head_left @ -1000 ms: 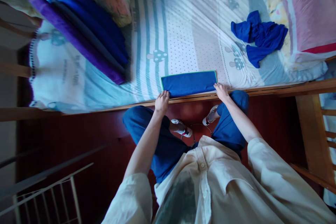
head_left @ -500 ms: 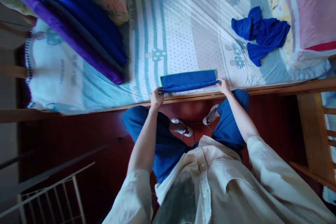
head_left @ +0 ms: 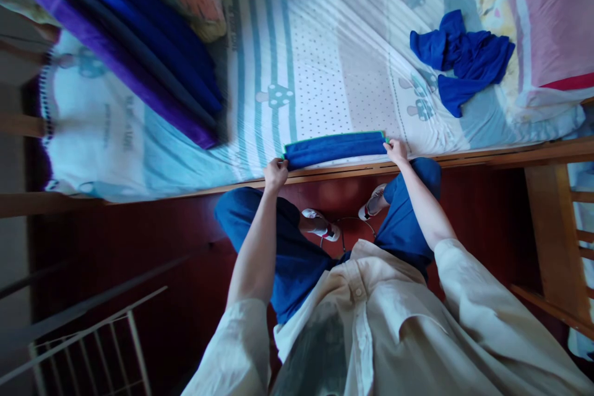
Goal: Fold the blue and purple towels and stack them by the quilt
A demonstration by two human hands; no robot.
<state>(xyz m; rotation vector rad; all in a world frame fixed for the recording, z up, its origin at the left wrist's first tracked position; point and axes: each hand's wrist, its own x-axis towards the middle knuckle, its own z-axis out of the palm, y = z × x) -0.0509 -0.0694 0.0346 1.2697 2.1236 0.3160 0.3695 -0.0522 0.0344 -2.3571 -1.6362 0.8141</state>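
Observation:
A blue towel (head_left: pixel 336 148) with green edging lies folded into a narrow strip along the front edge of the bed. My left hand (head_left: pixel 276 174) pinches its left end, fingers closed on the corner. At the opposite end, my right hand (head_left: pixel 396 151) grips the right corner between thumb and fingers. The strip stretches nearly straight between both hands and rests on the dotted part of the sheet (head_left: pixel 320 93). My fingertips partly hide the two corners.
A crumpled blue cloth (head_left: pixel 473 55) lies to the right, by a pink pillow (head_left: pixel 552 18). Several long folded cloths, one of them purple (head_left: pixel 125 74), are stacked at the left. A wooden bed rail (head_left: pixel 487 158) runs before my knees. A white metal rack (head_left: pixel 93 340) stands lower left.
The towel has become a narrower strip: its near part has been folded over toward the far green edge. Both hands keep hold of the ends and have barely shifted.

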